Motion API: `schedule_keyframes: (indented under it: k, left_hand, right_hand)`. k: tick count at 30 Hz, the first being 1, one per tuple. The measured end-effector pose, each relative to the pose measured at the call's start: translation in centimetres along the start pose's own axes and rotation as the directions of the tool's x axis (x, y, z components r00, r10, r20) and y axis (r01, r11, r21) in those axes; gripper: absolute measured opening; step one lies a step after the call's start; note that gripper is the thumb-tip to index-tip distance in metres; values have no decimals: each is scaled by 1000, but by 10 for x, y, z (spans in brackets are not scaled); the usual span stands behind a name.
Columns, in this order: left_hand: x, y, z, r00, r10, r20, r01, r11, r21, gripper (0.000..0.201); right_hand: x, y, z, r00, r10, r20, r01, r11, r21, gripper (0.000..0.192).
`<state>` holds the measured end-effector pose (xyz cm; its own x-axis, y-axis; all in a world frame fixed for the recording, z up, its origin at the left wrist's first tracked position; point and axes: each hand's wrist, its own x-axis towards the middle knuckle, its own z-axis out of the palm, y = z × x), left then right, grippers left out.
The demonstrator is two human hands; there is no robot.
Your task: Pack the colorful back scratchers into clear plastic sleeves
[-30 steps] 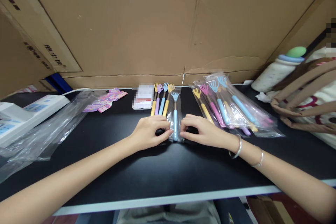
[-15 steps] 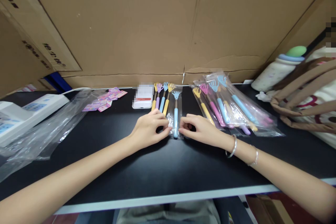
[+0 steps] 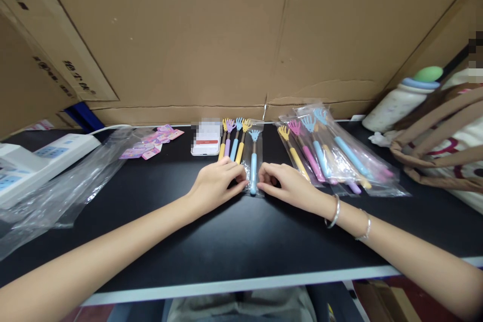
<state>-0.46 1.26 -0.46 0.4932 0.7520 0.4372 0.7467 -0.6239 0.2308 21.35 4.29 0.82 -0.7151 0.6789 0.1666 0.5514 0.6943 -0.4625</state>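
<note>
A light-blue back scratcher (image 3: 254, 168) lies inside a clear plastic bag (image 3: 259, 148) on the black table, claw end pointing away from me. My left hand (image 3: 215, 181) pinches the bag's left edge near the bottom, beside the handle. Opposite it, my right hand (image 3: 289, 183) is closed in a pinch at the bag's right edge. Just left of the bag, several unbagged back scratchers (image 3: 234, 146) in yellow, purple and blue lie side by side, their lower ends partly behind my left hand. Several bagged back scratchers (image 3: 320, 156) overlap to the right.
A phone (image 3: 206, 147) and small pink-purple cards (image 3: 151, 143) lie left of the scratchers. Farther left are empty clear bags (image 3: 81, 181) and a white power strip (image 3: 62, 151). A bottle (image 3: 394, 105) and a brown-strapped bag (image 3: 426, 161) stand right. Cardboard (image 3: 188, 35) walls the back.
Both hands stay at the bag's lower edges with little movement. The bagged scratcher's lower end has shifted very slightly away from me.
</note>
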Motion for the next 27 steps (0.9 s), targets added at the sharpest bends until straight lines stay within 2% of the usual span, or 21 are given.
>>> schedule_keyframes:
  k: [7,11,14,18,21,27]
  left_hand:
    - [-1,-1,1,999,-38,10,38,999,17,8]
    - [-1,-3,2,1000,27,0,-27,998,63,2]
    - [-1,-3,2,997,77,-7,-76,991,114,11]
    - [-2,0,0,995,83,-49,-75,988,136,20]
    - [-2,2,-1,994,89,-69,-79,989,129,22]
    - [-1,2,-1,994,101,-43,-94,987,133,19]
  right_hand:
    - [1,-5,1,999,30,-42,-32,998,-50,9]
    - [0,-4,3,997,20,-69,-26,996,-89,7]
    - [-1,-1,5,996,-1,-86,-11,991,-136,4]
    - [-1,0,7,994,-23,-107,5,986,-169,3]
    - [-1,0,6,994,-27,-109,7,984,-176,4]
    - [-1,-1,4,995,-15,-103,-7,979,-205,7]
